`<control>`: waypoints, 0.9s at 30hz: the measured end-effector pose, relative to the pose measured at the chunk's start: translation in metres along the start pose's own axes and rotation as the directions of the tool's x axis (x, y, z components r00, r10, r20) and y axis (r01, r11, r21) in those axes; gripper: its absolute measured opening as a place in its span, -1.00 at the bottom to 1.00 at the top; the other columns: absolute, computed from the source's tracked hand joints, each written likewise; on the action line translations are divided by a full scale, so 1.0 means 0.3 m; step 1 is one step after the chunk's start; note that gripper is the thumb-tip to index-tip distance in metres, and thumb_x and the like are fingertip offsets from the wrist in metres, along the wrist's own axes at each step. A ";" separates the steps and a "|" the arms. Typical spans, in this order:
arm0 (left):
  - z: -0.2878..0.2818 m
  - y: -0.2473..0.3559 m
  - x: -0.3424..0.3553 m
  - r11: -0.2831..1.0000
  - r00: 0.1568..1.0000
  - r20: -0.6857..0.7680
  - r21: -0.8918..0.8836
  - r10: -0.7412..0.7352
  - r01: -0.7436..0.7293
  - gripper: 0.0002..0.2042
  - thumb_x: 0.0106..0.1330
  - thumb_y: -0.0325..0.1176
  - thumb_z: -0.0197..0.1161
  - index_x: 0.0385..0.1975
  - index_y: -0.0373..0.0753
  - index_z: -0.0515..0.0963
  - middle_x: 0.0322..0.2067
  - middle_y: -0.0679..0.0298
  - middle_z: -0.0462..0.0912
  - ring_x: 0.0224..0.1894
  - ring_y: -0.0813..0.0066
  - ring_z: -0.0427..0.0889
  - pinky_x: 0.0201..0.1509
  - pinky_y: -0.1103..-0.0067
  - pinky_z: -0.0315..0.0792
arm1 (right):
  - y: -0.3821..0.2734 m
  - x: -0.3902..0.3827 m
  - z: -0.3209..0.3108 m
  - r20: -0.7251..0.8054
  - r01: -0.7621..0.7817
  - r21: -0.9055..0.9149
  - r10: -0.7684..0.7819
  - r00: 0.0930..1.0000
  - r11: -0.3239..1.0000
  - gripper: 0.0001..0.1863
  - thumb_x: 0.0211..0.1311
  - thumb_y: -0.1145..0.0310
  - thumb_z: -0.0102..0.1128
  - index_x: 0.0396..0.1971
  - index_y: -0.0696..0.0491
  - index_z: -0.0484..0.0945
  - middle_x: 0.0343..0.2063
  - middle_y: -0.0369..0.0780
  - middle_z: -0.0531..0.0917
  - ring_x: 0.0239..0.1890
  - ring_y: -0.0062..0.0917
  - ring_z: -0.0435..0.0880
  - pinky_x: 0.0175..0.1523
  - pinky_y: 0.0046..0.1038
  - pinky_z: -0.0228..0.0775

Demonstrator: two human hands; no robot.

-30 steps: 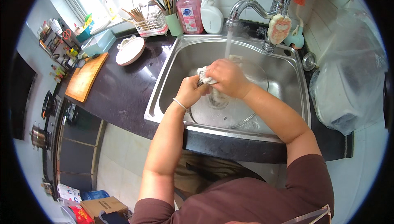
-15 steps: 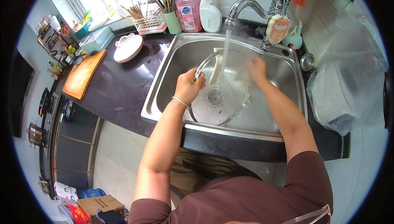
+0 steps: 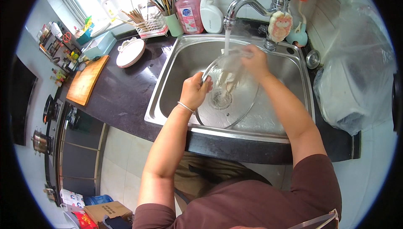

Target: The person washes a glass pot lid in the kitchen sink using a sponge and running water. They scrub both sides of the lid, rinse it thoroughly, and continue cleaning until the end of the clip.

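In the steel sink (image 3: 294, 103), my left hand (image 3: 194, 91) grips the left rim of a round clear glass lid (image 3: 239, 109) with a metal edge, held tilted. My right hand (image 3: 256, 61) is at the lid's upper right, its fingers smeared by motion, so their hold is unclear. A pale cloth (image 3: 227, 78), blurred, lies beneath or against the glass; I cannot tell which. Water runs from the chrome faucet (image 3: 243, 4) onto the lid, above the drain (image 3: 220, 101).
Behind the sink are a pink bottle (image 3: 189, 13), a white spray bottle (image 3: 211, 17) and utensil holders (image 3: 172, 23). A covered dish (image 3: 131, 54) and wooden board (image 3: 86, 78) lie on the left counter (image 3: 121, 94). A plastic-covered object (image 3: 348, 90) stands at right.
From bunched cloth held with both hands, my right hand moved right, then up and inward toward the stream. The lid is now raised in my left hand.
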State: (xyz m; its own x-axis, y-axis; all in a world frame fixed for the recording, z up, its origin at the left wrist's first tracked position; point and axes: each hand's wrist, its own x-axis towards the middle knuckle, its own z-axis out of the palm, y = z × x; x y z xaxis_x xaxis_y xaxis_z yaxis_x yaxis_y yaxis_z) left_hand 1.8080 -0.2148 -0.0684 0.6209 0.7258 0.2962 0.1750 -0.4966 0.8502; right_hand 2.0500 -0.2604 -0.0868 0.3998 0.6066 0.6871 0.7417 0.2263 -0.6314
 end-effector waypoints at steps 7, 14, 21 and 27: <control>-0.020 -0.025 0.002 0.979 0.997 -0.002 -0.190 -0.080 0.078 -0.87 0.28 -0.44 0.09 -0.35 -0.39 0.47 -0.50 0.18 0.62 -0.45 0.52 0.64 -0.43 0.64 0.53 | 0.026 -0.014 0.007 0.003 -0.160 0.028 0.160 0.987 0.987 -0.79 -0.16 0.50 0.18 -0.40 0.12 0.51 -0.45 -0.18 0.61 -0.35 -0.51 0.60 -0.21 -0.50 0.41; -0.072 -0.048 0.019 0.989 0.986 0.120 0.102 -0.118 0.106 -0.82 0.26 -0.37 0.14 -0.46 -0.38 0.51 -0.66 0.28 0.55 -0.64 0.62 0.53 -0.55 0.66 0.42 | -0.272 -0.014 0.068 0.160 0.559 0.055 -0.560 0.813 0.828 -0.77 -0.27 0.53 0.22 -0.47 0.06 0.49 -0.45 -0.20 0.56 -0.29 -0.32 0.54 -0.13 -0.36 0.40; -0.021 -0.035 0.021 0.983 0.997 -0.033 0.172 -0.063 0.068 -0.72 0.24 -0.24 0.16 -0.55 -0.35 0.47 -0.76 0.17 0.51 -0.69 0.39 0.57 -0.57 0.52 0.40 | 0.038 0.003 0.012 0.079 -0.072 0.028 0.070 0.994 0.997 -0.72 -0.20 0.38 0.29 -0.37 0.09 0.57 -0.44 -0.13 0.60 -0.29 -0.28 0.57 -0.18 -0.37 0.42; -0.034 -0.090 0.026 0.974 0.979 -0.146 0.155 -0.144 0.166 -0.73 0.25 -0.25 0.14 -0.55 -0.34 0.46 -0.75 0.12 0.52 -0.68 0.29 0.57 -0.54 0.47 0.41 | 0.247 -0.171 -0.015 0.312 -0.124 -0.587 0.364 0.877 0.800 -0.72 -0.09 0.31 0.19 -0.35 0.13 0.53 -0.41 -0.07 0.59 -0.23 -0.16 0.54 -0.15 -0.27 0.39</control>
State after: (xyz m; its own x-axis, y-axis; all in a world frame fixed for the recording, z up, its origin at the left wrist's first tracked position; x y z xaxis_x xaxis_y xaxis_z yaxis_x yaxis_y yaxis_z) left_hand 1.8003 -0.1910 -0.0847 0.4712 0.8511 0.2314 0.3917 -0.4370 0.8097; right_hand 2.0868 -0.2781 -0.1671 0.4529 0.8526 0.2607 0.8601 -0.3409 -0.3794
